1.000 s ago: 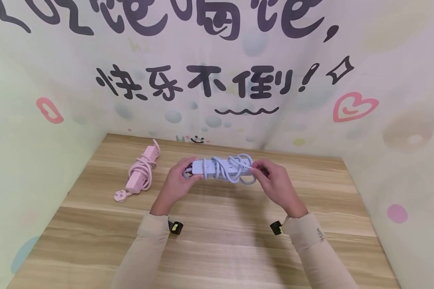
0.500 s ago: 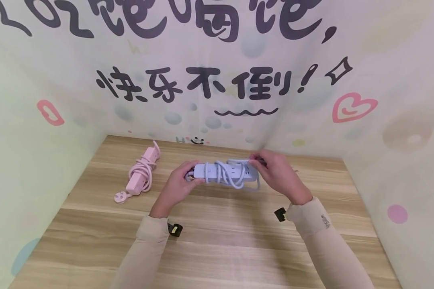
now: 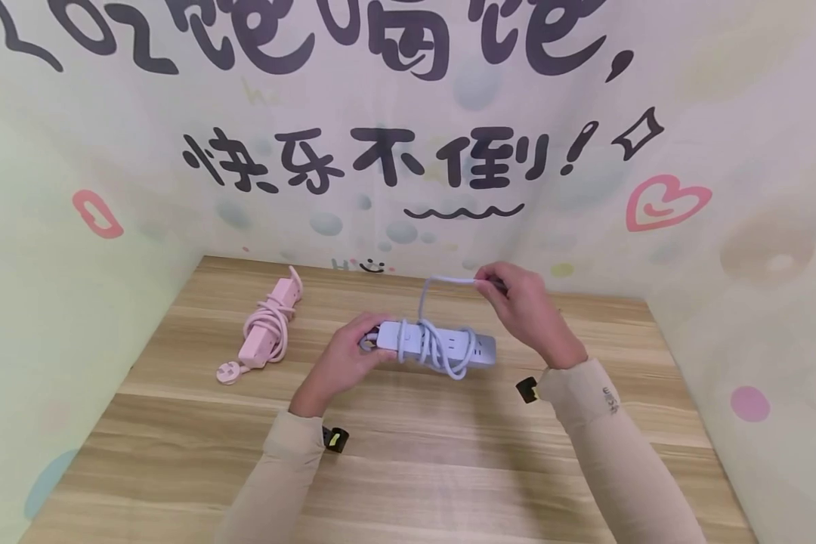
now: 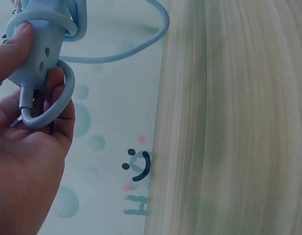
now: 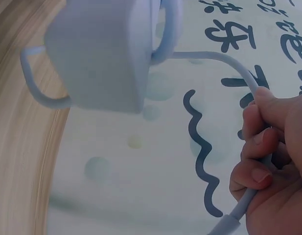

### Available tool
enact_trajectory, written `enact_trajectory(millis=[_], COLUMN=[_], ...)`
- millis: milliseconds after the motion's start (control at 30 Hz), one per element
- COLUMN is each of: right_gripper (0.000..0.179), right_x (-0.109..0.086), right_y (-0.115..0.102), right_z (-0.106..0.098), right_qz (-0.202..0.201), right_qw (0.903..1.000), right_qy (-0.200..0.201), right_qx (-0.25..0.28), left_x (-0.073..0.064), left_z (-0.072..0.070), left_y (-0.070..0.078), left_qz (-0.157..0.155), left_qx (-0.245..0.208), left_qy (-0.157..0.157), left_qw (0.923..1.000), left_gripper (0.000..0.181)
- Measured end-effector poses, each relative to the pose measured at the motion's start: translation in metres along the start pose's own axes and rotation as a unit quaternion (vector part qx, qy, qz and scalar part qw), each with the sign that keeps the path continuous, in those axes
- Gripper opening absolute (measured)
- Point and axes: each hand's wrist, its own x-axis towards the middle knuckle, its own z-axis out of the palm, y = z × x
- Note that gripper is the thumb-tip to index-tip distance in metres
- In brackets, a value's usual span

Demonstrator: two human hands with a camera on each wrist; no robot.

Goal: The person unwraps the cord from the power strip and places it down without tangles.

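Observation:
A light blue power strip [image 3: 459, 345] with its cord wound round it is held above the table. My left hand [image 3: 350, 353] grips its left end; in the left wrist view the thumb lies on the strip's side, near where the cord [image 4: 58, 107] leaves the body. My right hand [image 3: 527, 310] is up and to the right of the strip, fingers curled round a free length of cord [image 5: 246, 78] that runs from the windings. Below those fingers a thicker cord end [image 5: 224, 226] shows, cut off by the frame.
A pink power strip [image 3: 267, 332], wrapped in its own cord, lies on the wooden table [image 3: 408, 453] to the left, its plug [image 3: 228, 372] toward the front. Printed fabric walls [image 3: 353, 227] stand behind the table and on both sides.
My right hand has moved up and slightly right, pulling a length of cord off the strip's right end. The left hand and strip have shifted slightly right and nearer.

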Motion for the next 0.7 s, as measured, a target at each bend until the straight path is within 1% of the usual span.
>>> enact_trajectory(millis=[133,267,433,533,700], right_gripper=[0.015,0.016,0.015,0.017,0.019], right_x=[0.004,0.004,0.002,0.002,-0.002], right_y=[0.01,0.025,0.045,0.054,0.065], right_z=[-0.003,-0.007,-0.011,-0.013,-0.019], right_qz=[0.012,0.033,0.045,0.068,0.122], right_qw=[0.9998,0.9991,0.9982,0.9968,0.991], right_qy=[0.011,0.021,0.025,0.011,-0.03], right_qx=[-0.011,-0.019,-0.032,-0.04,-0.047], left_x=[-0.001,-0.001,-0.002,-0.001,0.0], left_z=[-0.001,-0.003,-0.007,-0.009,-0.012], left_y=[-0.001,-0.002,0.0,-0.001,-0.002], left_qz=[0.002,0.001,-0.012,-0.016,-0.01], left_qx=[-0.007,-0.006,-0.011,-0.023,-0.03], left_qy=[0.001,0.004,0.004,0.006,0.013], left_qw=[1.0,1.0,0.9999,0.9996,0.9994], left_gripper=[0.054,0.052,0.053,0.054,0.054])
